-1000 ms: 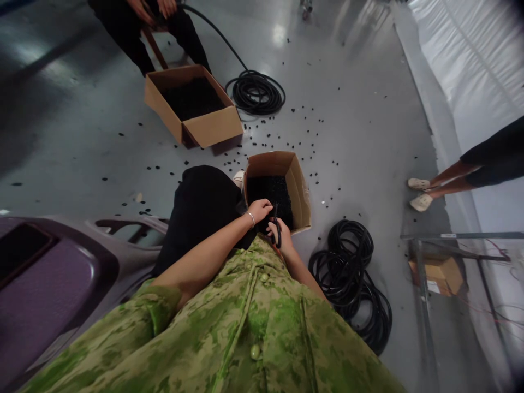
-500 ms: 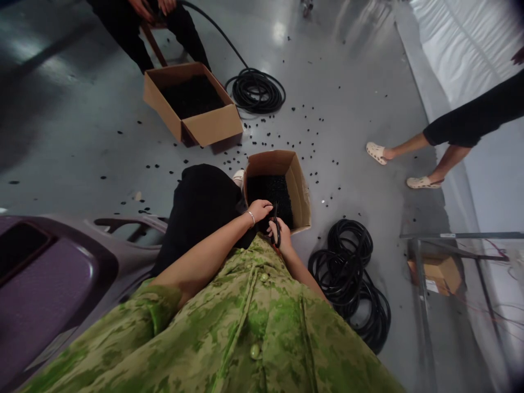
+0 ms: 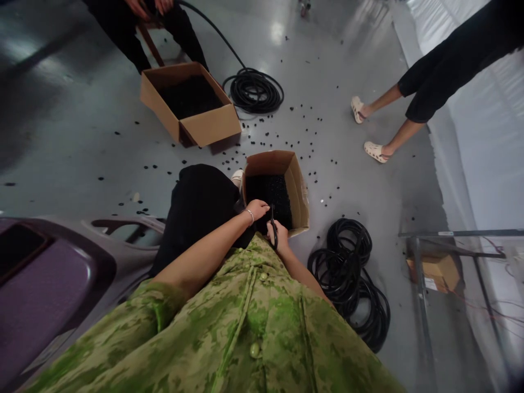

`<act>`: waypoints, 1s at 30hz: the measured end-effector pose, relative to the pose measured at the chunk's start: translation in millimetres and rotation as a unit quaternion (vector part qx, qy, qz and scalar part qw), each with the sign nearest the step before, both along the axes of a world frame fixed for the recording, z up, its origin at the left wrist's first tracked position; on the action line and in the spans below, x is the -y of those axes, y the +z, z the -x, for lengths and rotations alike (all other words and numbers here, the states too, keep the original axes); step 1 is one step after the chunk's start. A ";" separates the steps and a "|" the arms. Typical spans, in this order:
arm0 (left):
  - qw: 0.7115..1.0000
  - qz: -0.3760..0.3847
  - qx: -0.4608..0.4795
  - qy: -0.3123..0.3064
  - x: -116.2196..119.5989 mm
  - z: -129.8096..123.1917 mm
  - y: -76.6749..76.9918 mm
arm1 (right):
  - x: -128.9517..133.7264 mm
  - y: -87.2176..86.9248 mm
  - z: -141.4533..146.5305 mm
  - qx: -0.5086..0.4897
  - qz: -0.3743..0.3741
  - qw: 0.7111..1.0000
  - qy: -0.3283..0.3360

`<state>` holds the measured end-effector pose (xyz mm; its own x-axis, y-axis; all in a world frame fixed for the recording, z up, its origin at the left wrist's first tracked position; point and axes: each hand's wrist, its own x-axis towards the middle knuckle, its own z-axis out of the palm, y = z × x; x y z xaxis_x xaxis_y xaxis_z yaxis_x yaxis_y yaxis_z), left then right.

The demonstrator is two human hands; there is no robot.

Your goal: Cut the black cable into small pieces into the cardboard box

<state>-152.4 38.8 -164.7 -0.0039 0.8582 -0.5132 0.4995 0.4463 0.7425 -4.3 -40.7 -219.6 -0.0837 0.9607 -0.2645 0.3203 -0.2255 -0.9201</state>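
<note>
My right hand (image 3: 279, 234) is wrapped round a pair of black-handled scissors (image 3: 274, 228), whose blades point away from me over the cardboard box (image 3: 300, 185). My left hand (image 3: 257, 209), with a bracelet at the wrist, is closed in a pinch beside the blade tips. Whatever lies in that pinch is too small and dark to make out. Below both hands, the box between my legs is partly filled with small black pieces (image 3: 278, 191).
Black tubing lies coiled at right (image 3: 347, 256); another coil (image 3: 254, 91) is beyond. A seated person's hands (image 3: 151, 6) are behind a second cardboard box (image 3: 213, 128). Another person's legs (image 3: 413, 120) stand at right. A purple chair (image 3: 61, 295) is left, a metal frame (image 3: 418, 273) right.
The scissors' handles have come closer together in my right hand. My left hand stays almost in place. The person at right has stepped farther from me and to the left.
</note>
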 end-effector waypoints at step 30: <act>0.998 -0.005 0.035 0.058 6.8 -4.6 11.8 | -12.8 38.2 -1.5 -0.133 0.068 0.989 -0.001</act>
<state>-147.9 32.0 -152.9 -0.0680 0.8589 -0.5076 0.3916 0.4909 0.7782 -2.9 -28.0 -181.4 -0.1667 0.9176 -0.3609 0.0706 -0.3539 -0.9326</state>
